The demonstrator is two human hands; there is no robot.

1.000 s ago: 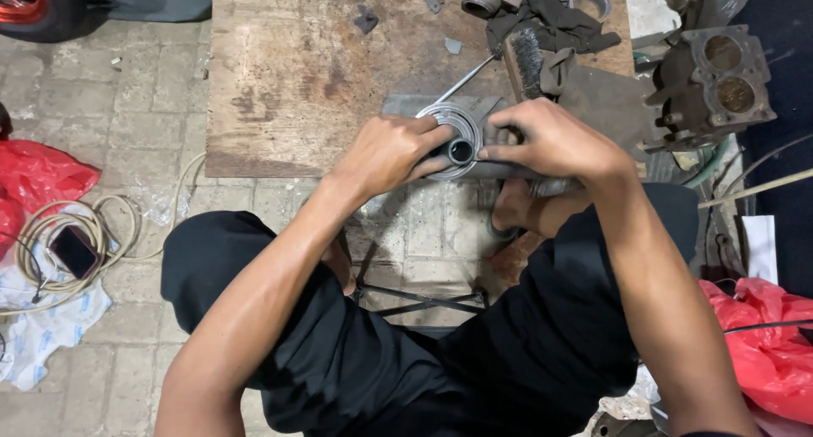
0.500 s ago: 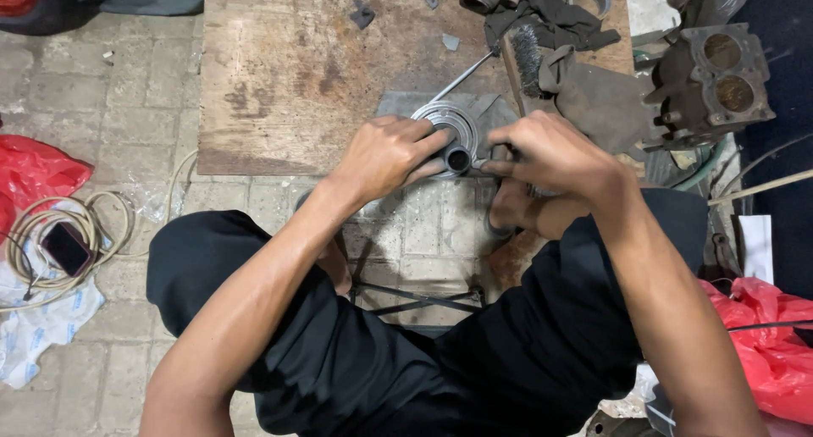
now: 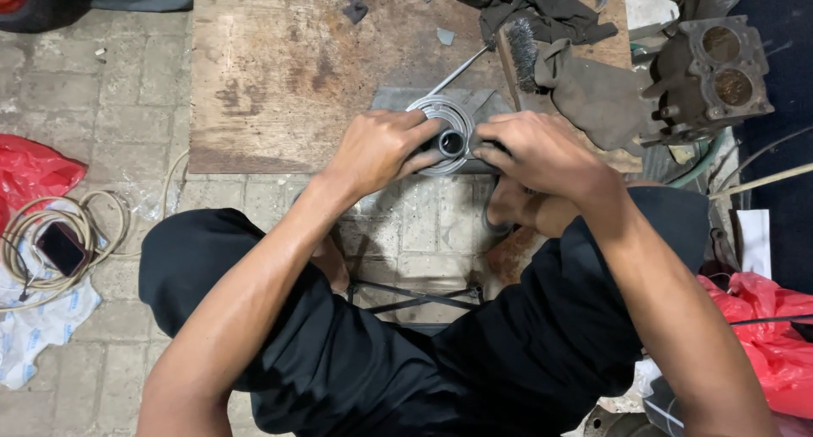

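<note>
A round grey metal part (image 3: 442,115) with a short central tube lies on a grey square pad at the near edge of a worn wooden board (image 3: 279,73). My left hand (image 3: 381,149) grips the part's left rim, its fingers curled toward the tube. My right hand (image 3: 533,153) closes over the part's right side, hiding that half. A thin metal rod (image 3: 457,70) sticks out diagonally from behind the part toward the back right.
A wire brush (image 3: 520,52), dark rags (image 3: 584,85), metal rings and an engine block (image 3: 716,73) sit at the back right. Red plastic bags (image 3: 34,170) lie left and right. A phone (image 3: 61,247) on coiled cable rests on the paved floor at left.
Both hands have stayed on the round part. My right hand shifted slightly left and closer around the central tube.
</note>
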